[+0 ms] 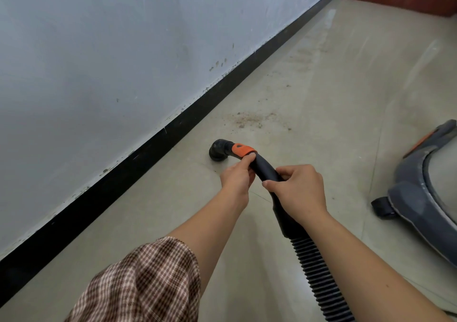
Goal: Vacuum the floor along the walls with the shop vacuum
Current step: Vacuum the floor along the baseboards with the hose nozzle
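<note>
Both hands clamp the curved black plastic vacuum wand (265,170): left hand (237,177) nearer its nozzle (218,151); brown grit patch (249,120) lies beyond, right hand (300,190) behind.

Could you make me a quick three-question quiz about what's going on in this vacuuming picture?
1. True or false: both hands grip the black hose handle.
2. Where is the patch of brown dirt? A) behind the person B) on the floor beyond the nozzle C) on the wall
3. Fill in: the band just behind the nozzle is coloured ____.

Key
1. True: the left hand sits nearer the nozzle, the right hand further back.
2. B
3. Orange.
</note>
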